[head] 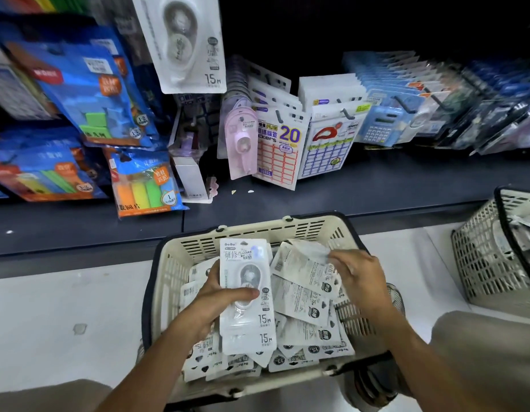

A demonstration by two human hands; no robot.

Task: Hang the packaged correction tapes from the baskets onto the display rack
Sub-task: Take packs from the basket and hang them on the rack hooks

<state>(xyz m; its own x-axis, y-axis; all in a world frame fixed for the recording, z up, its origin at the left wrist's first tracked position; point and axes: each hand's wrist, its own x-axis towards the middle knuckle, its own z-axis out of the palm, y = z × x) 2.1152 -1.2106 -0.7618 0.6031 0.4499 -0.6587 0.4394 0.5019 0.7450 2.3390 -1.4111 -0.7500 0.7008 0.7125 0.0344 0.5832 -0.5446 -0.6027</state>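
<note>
A cream plastic basket (251,230) sits below me, filled with several white packaged correction tapes (305,325). My left hand (219,298) holds a small stack of these packs (247,292) upright over the basket, thumb across the front one. My right hand (359,278) reaches into the basket's right side with its fingers closing on the edge of a face-down pack (302,263). One white correction tape pack (187,43) hangs on the display rack at the upper left of centre.
A second cream basket (489,257) with more packs stands at the right. The dark shelf (376,185) carries hanging sticker sheets (280,144), a pink correction tape (241,141), calculators and blue bags of coloured blocks (88,84). White floor lies beside the basket.
</note>
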